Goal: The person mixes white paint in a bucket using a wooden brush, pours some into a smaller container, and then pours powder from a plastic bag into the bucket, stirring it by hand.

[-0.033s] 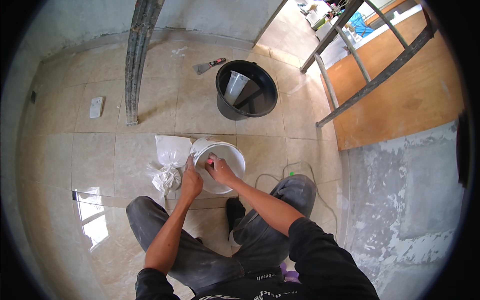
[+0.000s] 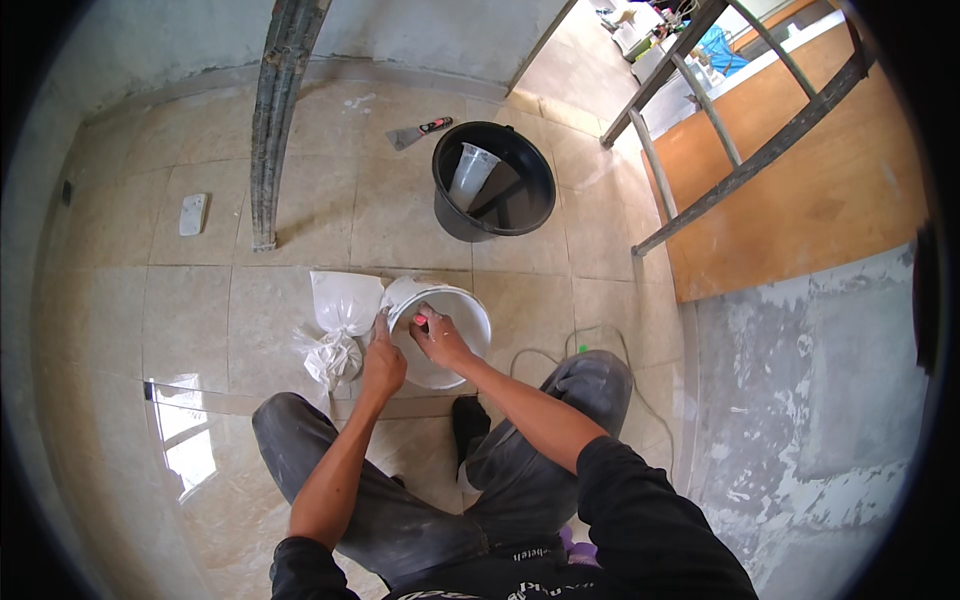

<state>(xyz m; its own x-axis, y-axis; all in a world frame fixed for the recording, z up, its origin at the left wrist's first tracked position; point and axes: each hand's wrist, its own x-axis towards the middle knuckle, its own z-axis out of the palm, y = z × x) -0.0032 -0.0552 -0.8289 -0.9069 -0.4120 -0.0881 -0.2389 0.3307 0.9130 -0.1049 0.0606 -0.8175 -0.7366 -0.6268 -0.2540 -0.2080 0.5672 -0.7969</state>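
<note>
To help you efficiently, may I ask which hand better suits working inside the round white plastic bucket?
Probably the right hand: it's over the bucket, gripping a red object, while the left hand is at its left edge.

Beige tiled floor beneath white bucket, knotted plastic bag, black tub and scraper

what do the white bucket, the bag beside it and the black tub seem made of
White bucket: probably plastic, smooth, from its thin even rim.
Bag: likely thin plastic film, slightly shiny; it looks translucent and crinkled where gathered.
Black tub: seemingly plastic or rubber; its thick rim and dull sheen leave that open.
</note>
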